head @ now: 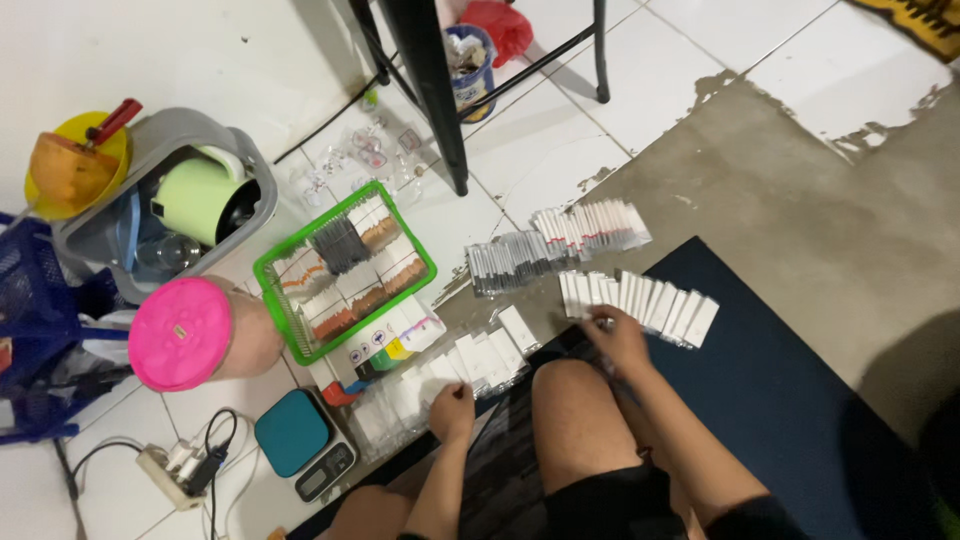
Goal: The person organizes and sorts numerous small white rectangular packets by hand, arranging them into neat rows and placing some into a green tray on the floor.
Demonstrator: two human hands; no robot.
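I sit on a dark blue mat (790, 400) with my knee raised. My right hand (618, 338) rests on the near end of a fanned row of small white packets (645, 300), fingers pinched on something I cannot make out. My left hand (452, 410) is curled over a cluster of small white boxes and clear sachets (470, 360) on the floor; whether it grips one is unclear. Two more fanned rows, one dark (510, 262) and one white with red marks (590, 228), lie beyond the right hand.
A green basket (268, 278) holds sorted packets. Left of it stand a pink-lidded jar (182, 332), a grey bin (150, 140) with a pale green jug, a teal scale (300, 440) and a power strip (175, 470). Black stool legs (430, 90) and a small bucket (470, 60) stand behind.
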